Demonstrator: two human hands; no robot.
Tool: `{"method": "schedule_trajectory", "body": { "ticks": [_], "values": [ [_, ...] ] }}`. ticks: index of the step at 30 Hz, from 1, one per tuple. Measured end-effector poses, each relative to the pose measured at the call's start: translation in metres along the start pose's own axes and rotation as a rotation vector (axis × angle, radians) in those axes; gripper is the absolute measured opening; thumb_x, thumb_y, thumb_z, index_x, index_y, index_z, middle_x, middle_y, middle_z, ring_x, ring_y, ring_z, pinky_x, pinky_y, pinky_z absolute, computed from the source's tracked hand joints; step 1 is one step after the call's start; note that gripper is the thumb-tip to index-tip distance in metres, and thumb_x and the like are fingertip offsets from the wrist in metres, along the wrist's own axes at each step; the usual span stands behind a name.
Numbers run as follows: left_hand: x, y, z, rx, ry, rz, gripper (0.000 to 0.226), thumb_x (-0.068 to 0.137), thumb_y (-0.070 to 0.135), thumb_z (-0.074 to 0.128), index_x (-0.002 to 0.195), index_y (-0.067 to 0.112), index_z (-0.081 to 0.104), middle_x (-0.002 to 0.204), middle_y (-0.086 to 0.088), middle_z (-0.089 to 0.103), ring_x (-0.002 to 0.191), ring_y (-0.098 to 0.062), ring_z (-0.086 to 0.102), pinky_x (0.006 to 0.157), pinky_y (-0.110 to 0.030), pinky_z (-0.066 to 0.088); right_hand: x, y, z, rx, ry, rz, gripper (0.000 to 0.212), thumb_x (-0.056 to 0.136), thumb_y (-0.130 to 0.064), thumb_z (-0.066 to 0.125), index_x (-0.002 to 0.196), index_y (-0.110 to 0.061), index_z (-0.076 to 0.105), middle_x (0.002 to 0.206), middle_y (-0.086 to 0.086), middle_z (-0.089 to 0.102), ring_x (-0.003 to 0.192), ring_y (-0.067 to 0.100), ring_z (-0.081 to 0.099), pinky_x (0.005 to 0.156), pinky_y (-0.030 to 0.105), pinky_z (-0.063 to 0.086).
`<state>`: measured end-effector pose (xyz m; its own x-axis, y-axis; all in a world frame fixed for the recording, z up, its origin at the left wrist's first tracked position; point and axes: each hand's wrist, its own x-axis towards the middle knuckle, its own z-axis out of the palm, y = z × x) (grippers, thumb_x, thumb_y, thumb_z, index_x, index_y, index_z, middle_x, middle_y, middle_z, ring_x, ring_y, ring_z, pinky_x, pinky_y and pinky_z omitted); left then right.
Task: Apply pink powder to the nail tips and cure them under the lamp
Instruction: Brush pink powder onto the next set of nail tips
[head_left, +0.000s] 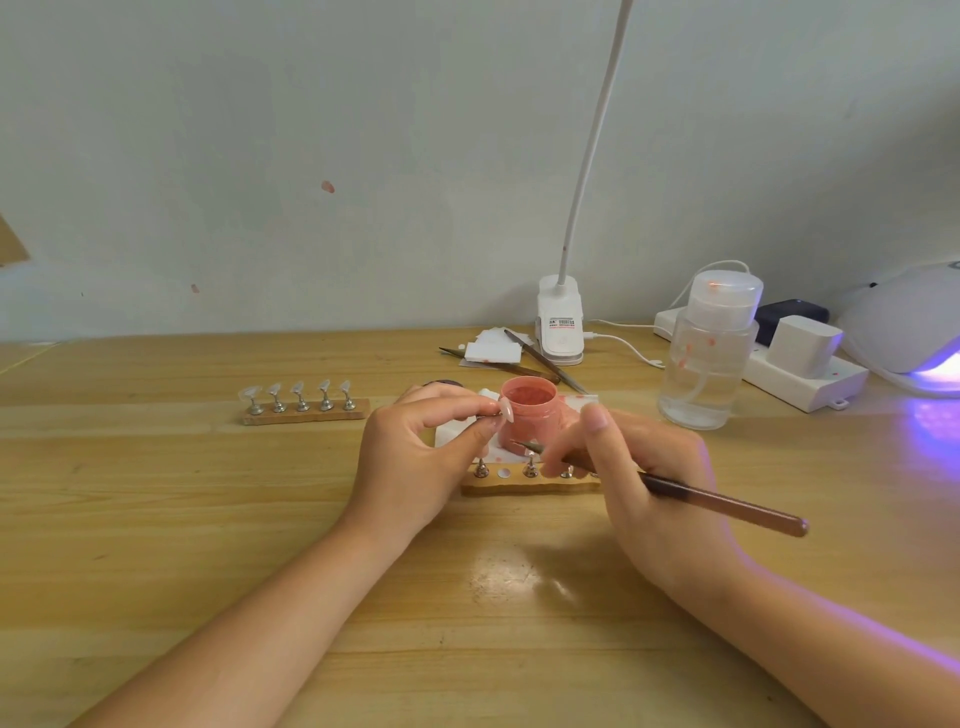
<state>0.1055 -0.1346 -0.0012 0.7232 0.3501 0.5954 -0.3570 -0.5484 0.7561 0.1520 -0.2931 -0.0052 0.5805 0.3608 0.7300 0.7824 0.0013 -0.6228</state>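
Pinching a small metal holder with a nail tip (505, 410) between thumb and fingertips, my left hand (415, 462) hovers with its wrist low over the table (208, 519), fingers curled inward. My right hand (639, 483) grips a brown brush (717, 501) like a pen, index finger raised, bristles pointing left toward the nail tip. Just behind both hands stands the open jar of pink powder (530, 410); under the right fingers lies a wooden holder strip (524, 486) with metal pegs. Left of my left hand a second strip (306, 413) carries five tips, with bare tabletop around it. Beyond my right hand stand a clear pump bottle (709, 353) and the glowing violet curing lamp (909, 332) at the frame's edge. Red print on the clip lamp (561, 327) is too small to read.
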Motion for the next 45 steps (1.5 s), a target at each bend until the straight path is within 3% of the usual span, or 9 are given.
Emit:
{"method": "schedule_trajectory", "body": {
  "ticks": [3, 7, 11, 18, 24, 28, 33, 39, 45],
  "values": [
    [0.0004, 0.0000, -0.0002, -0.032, -0.007, 0.003, 0.011, 0.073, 0.002, 0.072, 0.080, 0.011, 0.073, 0.075, 0.005, 0.067, 0.079, -0.001, 0.061, 0.075, -0.008, 0.041, 0.0015, -0.0027, 0.0015, -0.038, 0.069, -0.065, 0.044, 0.093, -0.029, 0.035, 0.070, -0.012, 0.067, 0.073, -0.020, 0.061, 0.071, -0.001, 0.058, 0.068, 0.016, 0.040],
    [0.0009, -0.0003, -0.0006, -0.051, -0.029, 0.022, 0.014, 0.073, 0.001, 0.070, 0.082, 0.012, 0.072, 0.075, 0.007, 0.067, 0.075, 0.001, 0.061, 0.075, -0.011, 0.043, 0.0004, -0.0001, 0.0025, 0.018, -0.004, 0.026, 0.046, 0.092, -0.034, 0.036, 0.069, -0.011, 0.068, 0.070, -0.008, 0.066, 0.072, 0.009, 0.062, 0.069, 0.027, 0.047],
    [0.0014, -0.0009, 0.0000, -0.064, -0.029, 0.030, 0.017, 0.073, 0.002, 0.071, 0.080, 0.017, 0.071, 0.070, 0.011, 0.066, 0.074, 0.001, 0.060, 0.072, -0.008, 0.040, -0.0009, -0.0026, 0.0016, 0.050, 0.050, 0.015, 0.047, 0.092, -0.033, 0.034, 0.067, -0.011, 0.068, 0.067, -0.010, 0.065, 0.069, 0.004, 0.061, 0.068, 0.017, 0.043],
    [0.0021, -0.0036, -0.0002, -0.107, -0.007, -0.012, 0.024, 0.070, 0.007, 0.072, 0.070, 0.031, 0.069, 0.069, 0.022, 0.067, 0.057, 0.000, 0.044, 0.058, -0.009, 0.036, -0.0009, -0.0019, 0.0030, 0.116, 0.000, 0.076, 0.049, 0.090, -0.037, 0.035, 0.066, -0.009, 0.067, 0.066, -0.001, 0.066, 0.068, 0.012, 0.061, 0.066, 0.023, 0.046],
    [0.0023, -0.0020, 0.0001, -0.150, -0.016, -0.007, 0.009, 0.068, 0.023, 0.069, 0.070, 0.031, 0.070, 0.069, 0.022, 0.067, 0.044, -0.003, 0.033, 0.047, -0.017, 0.029, 0.0020, -0.0027, 0.0051, 0.074, 0.017, 0.043, 0.045, 0.092, -0.035, 0.033, 0.071, -0.012, 0.066, 0.076, -0.009, 0.067, 0.077, 0.012, 0.063, 0.071, 0.022, 0.047],
    [0.0020, -0.0025, 0.0016, -0.161, -0.020, -0.016, 0.008, 0.068, 0.025, 0.069, 0.068, 0.034, 0.070, 0.068, 0.019, 0.067, 0.044, -0.008, 0.037, 0.048, -0.021, 0.031, -0.0004, -0.0021, 0.0022, 0.165, 0.004, 0.142, 0.047, 0.088, -0.042, 0.035, 0.061, -0.017, 0.064, 0.062, 0.001, 0.065, 0.062, 0.007, 0.059, 0.062, 0.015, 0.043],
    [0.0011, -0.0012, 0.0006, -0.170, -0.031, -0.015, 0.009, 0.067, 0.028, 0.069, 0.069, 0.037, 0.070, 0.067, 0.019, 0.067, 0.043, -0.002, 0.042, 0.048, -0.023, 0.031, 0.0031, -0.0023, 0.0049, 0.135, 0.033, 0.038, 0.046, 0.093, -0.032, 0.033, 0.071, -0.008, 0.066, 0.076, -0.006, 0.068, 0.074, 0.013, 0.062, 0.070, 0.025, 0.049],
    [0.0003, 0.0014, 0.0004, -0.144, -0.009, -0.065, 0.005, 0.068, 0.029, 0.067, 0.073, 0.031, 0.068, 0.043, 0.020, 0.052, 0.044, -0.006, 0.035, 0.049, -0.014, 0.033, 0.0005, -0.0057, 0.0029, 0.205, 0.021, 0.091, 0.045, 0.093, -0.034, 0.035, 0.067, -0.014, 0.066, 0.068, -0.002, 0.068, 0.067, 0.006, 0.061, 0.064, 0.015, 0.045],
    [0.0019, -0.0002, -0.0007, -0.098, -0.032, -0.082, 0.006, 0.075, 0.015, 0.071, 0.081, 0.015, 0.074, 0.055, 0.019, 0.062, 0.047, -0.001, 0.038, 0.048, -0.005, 0.030, -0.0001, -0.0028, 0.0017, 0.173, -0.095, 0.129, 0.046, 0.095, -0.031, 0.041, 0.068, -0.006, 0.067, 0.072, 0.002, 0.068, 0.073, 0.015, 0.062, 0.071, 0.026, 0.047]
  ]
}}
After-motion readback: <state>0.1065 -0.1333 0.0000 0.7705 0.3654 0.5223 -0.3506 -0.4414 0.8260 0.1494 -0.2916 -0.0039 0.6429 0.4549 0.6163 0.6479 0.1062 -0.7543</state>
